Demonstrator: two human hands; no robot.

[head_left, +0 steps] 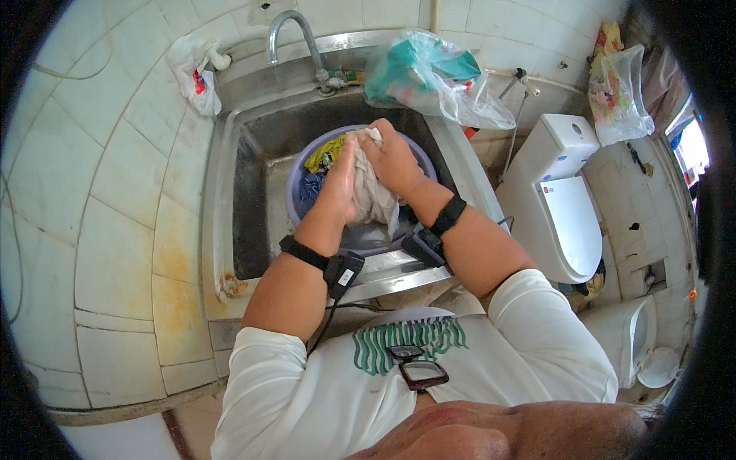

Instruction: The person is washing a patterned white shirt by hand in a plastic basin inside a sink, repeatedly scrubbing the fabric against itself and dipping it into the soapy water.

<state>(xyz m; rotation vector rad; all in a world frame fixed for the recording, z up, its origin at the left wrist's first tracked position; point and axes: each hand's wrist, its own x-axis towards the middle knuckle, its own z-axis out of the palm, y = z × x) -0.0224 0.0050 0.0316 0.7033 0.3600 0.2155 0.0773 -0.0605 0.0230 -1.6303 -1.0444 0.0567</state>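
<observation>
A wet beige cloth (373, 195) hangs bunched between my two hands, its lower folds dropping into a lavender basin (294, 203). My left hand (340, 182) presses against the cloth's left side, the palm turned inward and the fingers pointing up and away from me. Over its top and right side, my right hand (395, 162) is closed with bent fingers. In the basin, to the left of my left hand, lie a yellow patterned cloth (325, 153) and a dark blue cloth (311, 185). My hands hide part of the basin's contents.
The basin stands in a steel sink (218, 180) under a curved faucet (295, 21). A clear and green plastic bag (437, 73) rests on the sink's back right corner. A white toilet (571, 222) stands at right. Black straps with small devices (343, 270) circle my forearms.
</observation>
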